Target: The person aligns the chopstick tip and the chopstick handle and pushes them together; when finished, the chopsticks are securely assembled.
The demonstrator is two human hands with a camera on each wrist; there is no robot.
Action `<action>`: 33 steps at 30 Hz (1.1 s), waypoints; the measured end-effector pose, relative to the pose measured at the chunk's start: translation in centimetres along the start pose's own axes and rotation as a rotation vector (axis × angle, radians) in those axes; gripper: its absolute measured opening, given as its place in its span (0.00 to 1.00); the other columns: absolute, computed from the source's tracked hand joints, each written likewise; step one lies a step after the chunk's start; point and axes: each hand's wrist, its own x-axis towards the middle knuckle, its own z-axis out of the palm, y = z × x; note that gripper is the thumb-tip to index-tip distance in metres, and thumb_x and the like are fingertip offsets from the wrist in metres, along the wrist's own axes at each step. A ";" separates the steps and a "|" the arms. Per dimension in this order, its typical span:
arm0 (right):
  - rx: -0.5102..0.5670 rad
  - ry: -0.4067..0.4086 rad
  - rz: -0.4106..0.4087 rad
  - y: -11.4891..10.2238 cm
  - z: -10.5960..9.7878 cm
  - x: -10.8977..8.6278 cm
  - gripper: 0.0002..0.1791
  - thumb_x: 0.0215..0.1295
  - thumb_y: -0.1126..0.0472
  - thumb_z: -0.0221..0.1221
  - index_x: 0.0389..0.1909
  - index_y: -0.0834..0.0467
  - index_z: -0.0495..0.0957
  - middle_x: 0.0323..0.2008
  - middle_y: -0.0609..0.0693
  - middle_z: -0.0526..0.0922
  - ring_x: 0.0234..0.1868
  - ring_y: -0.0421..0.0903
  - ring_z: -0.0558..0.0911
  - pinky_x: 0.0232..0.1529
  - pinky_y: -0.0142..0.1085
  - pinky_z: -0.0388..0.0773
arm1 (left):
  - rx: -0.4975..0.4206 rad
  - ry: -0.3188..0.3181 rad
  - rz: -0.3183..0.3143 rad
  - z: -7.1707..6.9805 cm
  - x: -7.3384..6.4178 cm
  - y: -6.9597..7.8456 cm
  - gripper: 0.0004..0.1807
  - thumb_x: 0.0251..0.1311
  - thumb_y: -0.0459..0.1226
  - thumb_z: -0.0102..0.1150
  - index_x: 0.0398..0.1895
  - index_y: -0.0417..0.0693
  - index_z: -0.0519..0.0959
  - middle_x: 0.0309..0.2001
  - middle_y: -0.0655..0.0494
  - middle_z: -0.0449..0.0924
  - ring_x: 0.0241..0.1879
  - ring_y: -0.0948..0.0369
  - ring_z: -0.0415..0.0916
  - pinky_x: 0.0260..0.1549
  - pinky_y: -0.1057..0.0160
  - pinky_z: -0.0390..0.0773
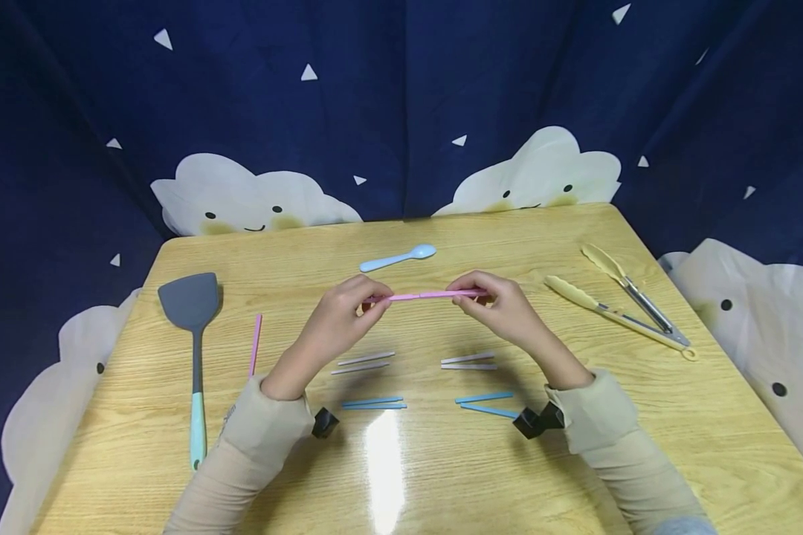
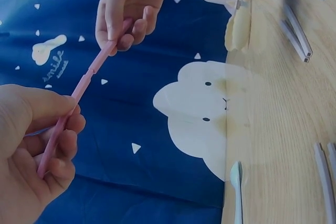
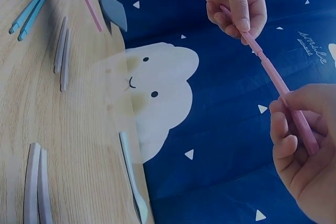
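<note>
Over the far half of the table, my left hand (image 1: 340, 315) pinches one pink chopstick section (image 2: 52, 144), its fingers curled round the rear part. My right hand (image 1: 502, 308) holds a second pink chopstick section (image 3: 278, 80) in the same way. The two sections meet end to end in one line between the hands, with a small step showing at the joint. To the left of the left forearm lies another pink chopstick section (image 1: 256, 343), partly covered by the sleeve. A light blue spoon (image 1: 398, 258) lies on the table just beyond the hands.
Grey chopstick pieces (image 1: 361, 368) (image 1: 468, 365) and blue ones (image 1: 375, 405) (image 1: 485, 398) lie in pairs below the hands. A grey spatula (image 1: 197, 357) lies at left, and yellow-tipped tongs (image 1: 632, 305) lie spread at right. A dark blue curtain (image 1: 401, 96) surrounds the wooden table (image 1: 482, 483).
</note>
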 end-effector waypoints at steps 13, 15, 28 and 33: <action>0.016 -0.007 -0.033 -0.2 0.3 0.0 0.06 0.59 0.66 0.57 0.36 0.61 0.78 0.28 0.49 0.78 0.26 0.40 0.72 0.25 0.29 0.70 | -0.017 -0.011 0.015 0.2 0.0 0.0 0.03 0.53 0.30 0.60 0.31 0.42 0.80 0.26 0.56 0.75 0.24 0.64 0.67 0.23 0.69 0.68; 0.015 0.000 -0.037 -0.1 0.4 0.0 0.05 0.58 0.66 0.57 0.36 0.61 0.78 0.28 0.48 0.77 0.26 0.40 0.71 0.25 0.29 0.70 | -0.018 -0.005 0.023 0.2 0.1 0.1 0.02 0.53 0.30 0.60 0.30 0.42 0.80 0.26 0.56 0.75 0.24 0.64 0.67 0.22 0.69 0.68; 0.029 0.035 -0.030 -0.3 0.9 -0.1 0.03 0.58 0.67 0.58 0.33 0.62 0.78 0.27 0.51 0.77 0.26 0.41 0.70 0.26 0.29 0.69 | -0.034 0.029 0.012 0.7 0.1 0.5 0.02 0.50 0.29 0.61 0.28 0.41 0.81 0.23 0.57 0.74 0.22 0.65 0.64 0.20 0.69 0.65; 0.042 0.047 -0.035 -0.4 0.9 -0.3 0.03 0.58 0.67 0.58 0.33 0.62 0.78 0.28 0.52 0.77 0.26 0.41 0.70 0.27 0.29 0.69 | -0.043 0.047 0.032 0.7 0.0 0.6 0.02 0.50 0.28 0.61 0.28 0.41 0.81 0.25 0.56 0.77 0.21 0.65 0.65 0.19 0.70 0.66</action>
